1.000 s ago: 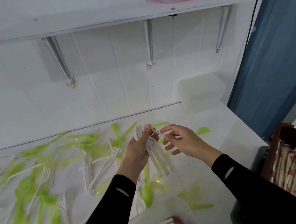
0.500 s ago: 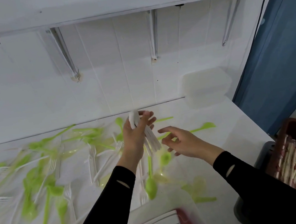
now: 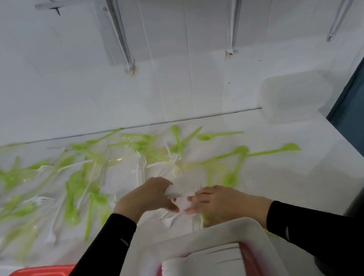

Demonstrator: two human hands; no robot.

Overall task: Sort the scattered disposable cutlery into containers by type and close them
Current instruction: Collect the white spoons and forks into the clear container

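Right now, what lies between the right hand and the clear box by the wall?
Head view: a few green spoons lie on the table between the right hand and the clear box.

The person is wearing black, close-fitting long sleeves. The left sleeve and right sleeve are ending at the wrists, leaving the left hand and right hand bare. Each sleeve is showing a small pale mark near its cuff.
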